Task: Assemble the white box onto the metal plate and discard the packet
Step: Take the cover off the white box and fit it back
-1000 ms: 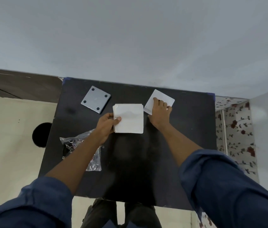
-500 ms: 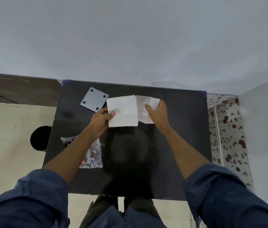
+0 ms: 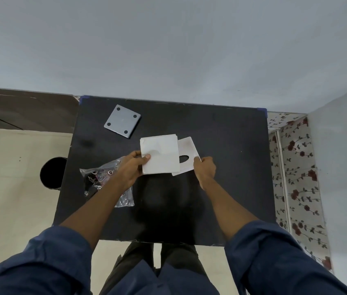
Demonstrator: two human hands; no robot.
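Observation:
My left hand (image 3: 133, 167) grips the left edge of a white box (image 3: 160, 153) held over the middle of the black table (image 3: 221, 167). My right hand (image 3: 205, 169) holds the right edge of a thin white sheet with an oval hole (image 3: 186, 150), partly tucked behind the box. A grey square metal plate (image 3: 122, 120) with four corner holes lies flat at the far left of the table. A clear plastic packet (image 3: 101, 179) with small dark parts lies under my left forearm.
A round black bin (image 3: 51, 173) stands on the pale floor left of the table. A grey wall runs along the table's far edge. A flowered surface (image 3: 293, 177) lies along the right side.
The white box and sheet have come toward me and lifted. My right hand slid to the sheet's right edge, and the sheet's oval hole now shows.

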